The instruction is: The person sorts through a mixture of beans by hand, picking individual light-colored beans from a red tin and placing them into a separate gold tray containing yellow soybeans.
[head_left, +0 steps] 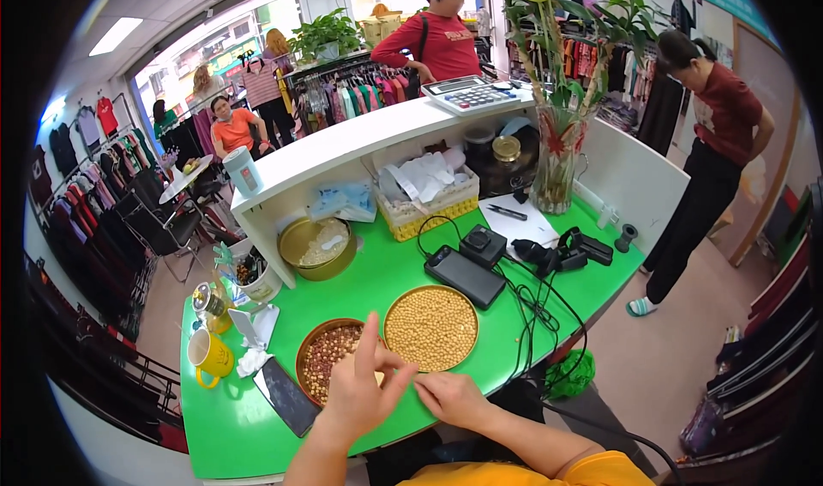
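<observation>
My left hand (362, 393) is raised over the near edge of a brown bowl (302, 349) of mixed dark red and pale beans (333, 349). Its index finger points up and the thumb stretches out to the right; the other fingers are partly bent, and I see nothing held. Just right of that thumb, my right hand (454, 399) is closed, its fingers pressed together near the counter's front edge. Whatever it may hold is hidden. Beyond it a round gold-rimmed dish (477, 332) is filled with yellow soybeans (430, 325).
A phone (290, 398), yellow mug (210, 357) and pen pot (255, 272) stand left on the green counter (249, 447). A black power bank (465, 276) with loose cables (536, 310) lies right. Behind are a gold tin (317, 267), yellow basket (433, 218) and glass vase (553, 182).
</observation>
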Demonstrator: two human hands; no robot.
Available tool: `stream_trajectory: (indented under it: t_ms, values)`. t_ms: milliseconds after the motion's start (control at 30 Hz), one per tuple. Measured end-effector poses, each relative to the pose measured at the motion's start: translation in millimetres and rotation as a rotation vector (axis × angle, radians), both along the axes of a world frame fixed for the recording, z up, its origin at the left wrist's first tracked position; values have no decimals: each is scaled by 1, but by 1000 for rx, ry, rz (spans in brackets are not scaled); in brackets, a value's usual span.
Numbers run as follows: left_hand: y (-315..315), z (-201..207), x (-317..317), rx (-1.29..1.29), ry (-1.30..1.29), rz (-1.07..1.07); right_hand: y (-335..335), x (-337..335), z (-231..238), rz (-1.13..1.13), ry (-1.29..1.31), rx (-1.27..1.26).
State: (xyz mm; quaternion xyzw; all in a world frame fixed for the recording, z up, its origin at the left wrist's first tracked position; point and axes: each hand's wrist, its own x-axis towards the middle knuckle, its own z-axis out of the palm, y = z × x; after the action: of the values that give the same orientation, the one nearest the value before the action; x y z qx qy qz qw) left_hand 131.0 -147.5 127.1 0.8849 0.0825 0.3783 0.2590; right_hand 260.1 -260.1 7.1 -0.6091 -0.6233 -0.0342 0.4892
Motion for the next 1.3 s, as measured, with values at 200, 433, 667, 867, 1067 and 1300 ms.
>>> stream_trajectory:
  t_ms: [200, 433, 667, 867, 1067, 1300]
  values:
    - [-12, 14, 9, -6, -176, -195, -4, 1, 1, 13, -19, -56]
    - [-15, 3, 23, 73, -260, -130, 2, 11, -3, 25, -6, 19]
    - [-43, -61, 3, -41, -245, -61, 0, 5, -4, 71, -16, 1]
    - [-59, -98, 12, -182, -168, -77, -6, 4, 4, 102, -12, -9]
    - [-67, -108, 5, -170, -135, -63, -8, -3, -12, 111, -12, -2]
    - [-58, -101, -31, -101, -123, 14, 6, -28, -13, 130, -31, -48]
